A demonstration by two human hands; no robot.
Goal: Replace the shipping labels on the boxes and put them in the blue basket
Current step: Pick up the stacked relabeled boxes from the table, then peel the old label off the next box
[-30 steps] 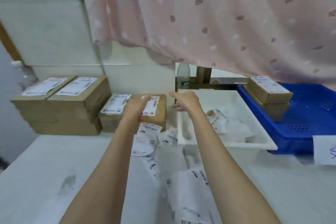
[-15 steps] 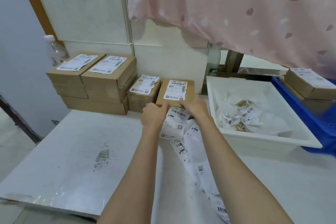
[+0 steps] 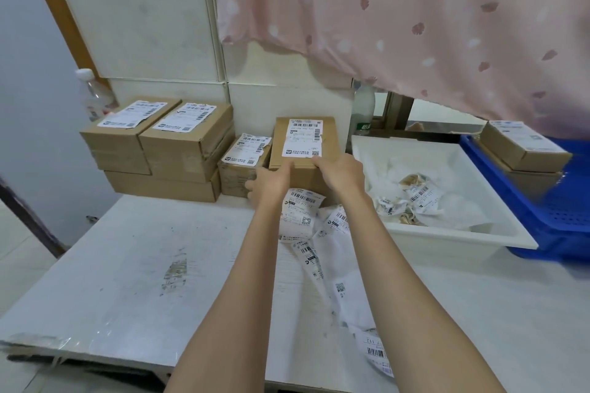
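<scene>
A small parcel-packing room: labelled cardboard boxes (image 3: 188, 143), loose shipping labels (image 3: 301, 210).

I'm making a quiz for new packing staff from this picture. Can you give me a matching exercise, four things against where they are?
Things:
1. box with label
2. crumpled old labels
3. blue basket
4. water bottle

Places:
A. far left, behind the stacked boxes
B. right edge of the table, holding boxes
C. gripped by the left hand and right hand
D. inside the white tray

Pairs: 1-C, 2-D, 3-B, 4-A
</scene>
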